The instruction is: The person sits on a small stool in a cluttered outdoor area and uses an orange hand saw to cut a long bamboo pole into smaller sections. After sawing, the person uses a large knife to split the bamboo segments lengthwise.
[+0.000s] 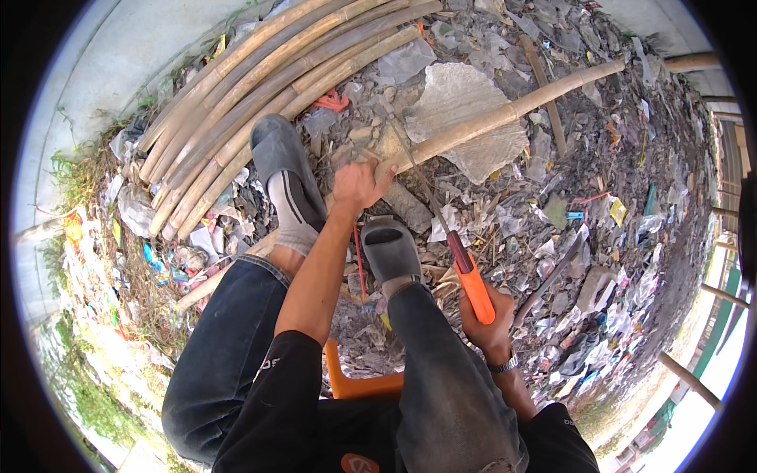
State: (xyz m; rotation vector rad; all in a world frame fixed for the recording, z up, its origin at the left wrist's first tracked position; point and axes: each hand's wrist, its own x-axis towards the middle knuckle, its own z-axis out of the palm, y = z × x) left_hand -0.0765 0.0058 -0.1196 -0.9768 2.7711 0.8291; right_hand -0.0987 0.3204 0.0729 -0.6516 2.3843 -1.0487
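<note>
My left hand (363, 186) is closed around the near end of a bamboo pole (481, 122), which slants away to the far right over a flat grey slab (461, 94). In my right hand (489, 319) is the orange handle of a pruning saw (471, 288). Its thin blade runs up and left from the handle and lies across the pole, just right of my left hand. The grip's lower end hides part of my right fingers. Whether the blade has cut into the bamboo cannot be made out.
Several bamboo poles (260, 102) lie bundled at the upper left, beside a pale wall (102, 79). Plastic scraps and litter (583, 260) cover the ground. My grey slippers (392, 251) flank the work, and an orange stool edge (363, 385) shows beneath me.
</note>
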